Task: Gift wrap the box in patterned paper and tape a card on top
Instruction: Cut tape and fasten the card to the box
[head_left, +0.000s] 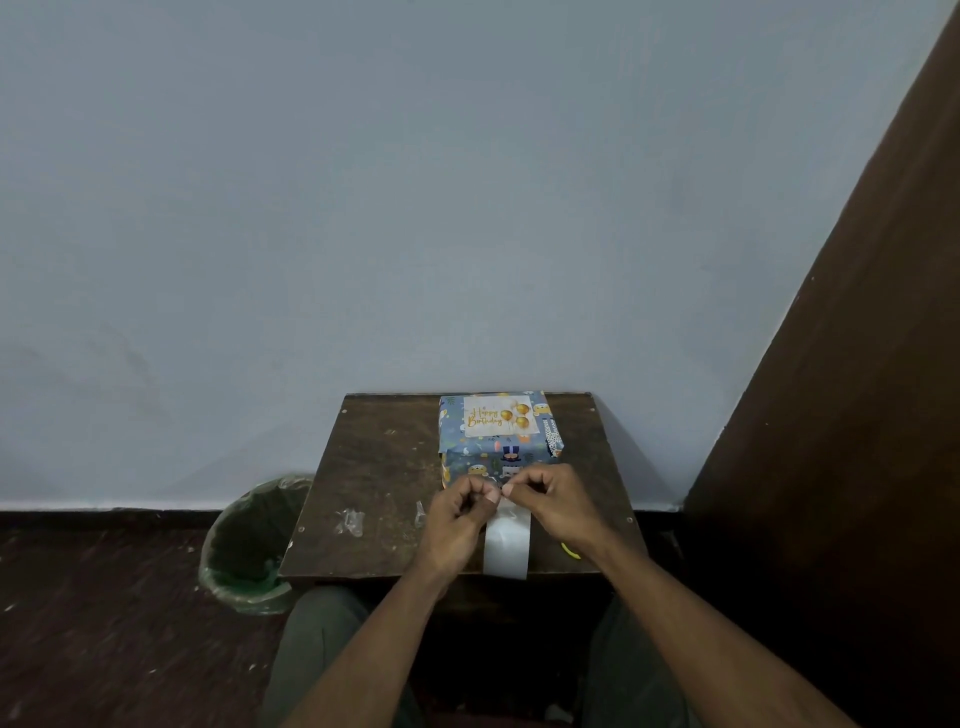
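A box wrapped in blue patterned paper (498, 449) stands at the back of a small dark wooden table (384, 467). A white "Happy Birthday" card (496, 417) lies flat on its top. In front of the box, my left hand (460, 514) and my right hand (550, 499) meet fingertip to fingertip, both pinching the upper end of a wide strip of clear tape (506, 545). The strip hangs down from my fingers to the table's front edge.
Crumpled bits of clear tape (350, 521) lie on the table's left part. A green bin lined with plastic (254, 540) stands on the floor to the left. A yellow-green object (570, 551) peeks out beside my right wrist. A dark wooden panel (857, 415) rises at right.
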